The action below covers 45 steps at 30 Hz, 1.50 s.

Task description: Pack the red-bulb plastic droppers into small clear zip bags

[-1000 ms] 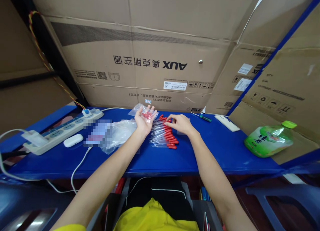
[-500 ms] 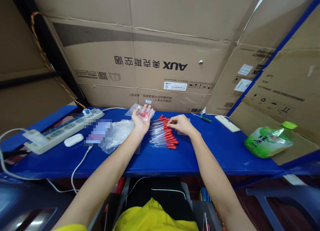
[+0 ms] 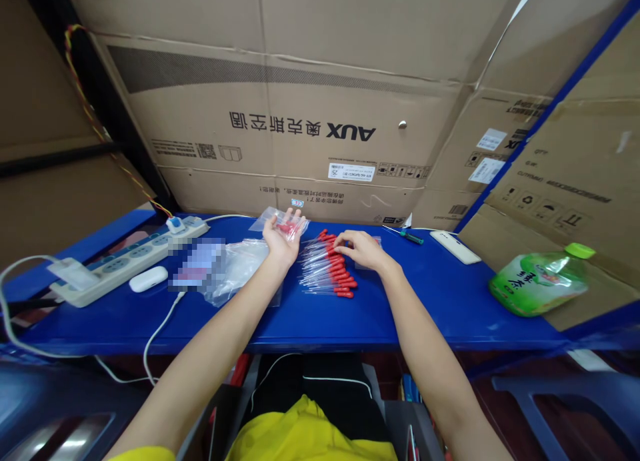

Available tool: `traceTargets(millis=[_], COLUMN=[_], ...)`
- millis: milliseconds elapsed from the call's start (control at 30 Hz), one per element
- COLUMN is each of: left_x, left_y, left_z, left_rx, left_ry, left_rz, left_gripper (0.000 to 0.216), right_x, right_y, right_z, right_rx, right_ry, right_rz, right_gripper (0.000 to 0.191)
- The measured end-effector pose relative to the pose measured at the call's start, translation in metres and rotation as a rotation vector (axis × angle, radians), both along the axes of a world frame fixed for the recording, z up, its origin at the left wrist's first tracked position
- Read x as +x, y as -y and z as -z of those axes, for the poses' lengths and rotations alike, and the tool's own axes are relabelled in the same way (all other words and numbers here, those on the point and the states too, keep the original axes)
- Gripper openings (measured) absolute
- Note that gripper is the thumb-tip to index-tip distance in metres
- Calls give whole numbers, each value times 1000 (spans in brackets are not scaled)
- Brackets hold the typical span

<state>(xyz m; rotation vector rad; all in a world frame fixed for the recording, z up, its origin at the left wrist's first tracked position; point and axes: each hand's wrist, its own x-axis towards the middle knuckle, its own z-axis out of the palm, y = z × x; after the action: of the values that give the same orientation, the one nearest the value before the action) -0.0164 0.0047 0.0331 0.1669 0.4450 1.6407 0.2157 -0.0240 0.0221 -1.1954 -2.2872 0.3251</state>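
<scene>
My left hand (image 3: 281, 242), palm up, cups a small clear plastic bag of red bits (image 3: 286, 224) while my right hand (image 3: 364, 249) rests curled fingertips on the row of slim clear red-capped tubes (image 3: 327, 273) between them, whether pinching one I cannot tell; they look light, slick and best taken mid-barrel.

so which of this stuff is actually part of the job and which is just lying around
In use: left hand, small clear bag it holds, right hand, red-capped tubes under it, pile of clear bags.
Lying about: power strip, white case, screwdriver, remote, green bottle.
</scene>
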Motion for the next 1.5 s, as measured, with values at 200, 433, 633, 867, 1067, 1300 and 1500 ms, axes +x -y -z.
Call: traceTargets(millis=[200, 433, 633, 867, 1067, 1300, 1500], left_x=[-6, -2, 21, 35, 34, 38, 39], left_y=[-6, -1, 18, 32, 35, 37, 37], left_z=[3, 1, 3, 5, 1, 2, 3], left_rx=[17, 25, 93, 183, 203, 214, 253], left_ry=[2, 0, -46, -190, -222, -154, -134], left_rz=[-14, 19, 159, 374, 443, 519, 500], left_gripper=[23, 28, 30, 47, 53, 60, 60], right_x=[-4, -18, -30, -41, -42, -37, -44], right_y=[4, 8, 11, 14, 9, -1, -4], right_z=[-7, -6, -2, 2, 3, 7, 12], right_rx=[110, 284, 370, 395, 289, 58, -71], right_ry=[-273, -332, -207, -203, -356, -576, -768], right_rz=[37, 119, 231, 251, 327, 181, 94], right_gripper=[19, 20, 17, 18, 21, 23, 32])
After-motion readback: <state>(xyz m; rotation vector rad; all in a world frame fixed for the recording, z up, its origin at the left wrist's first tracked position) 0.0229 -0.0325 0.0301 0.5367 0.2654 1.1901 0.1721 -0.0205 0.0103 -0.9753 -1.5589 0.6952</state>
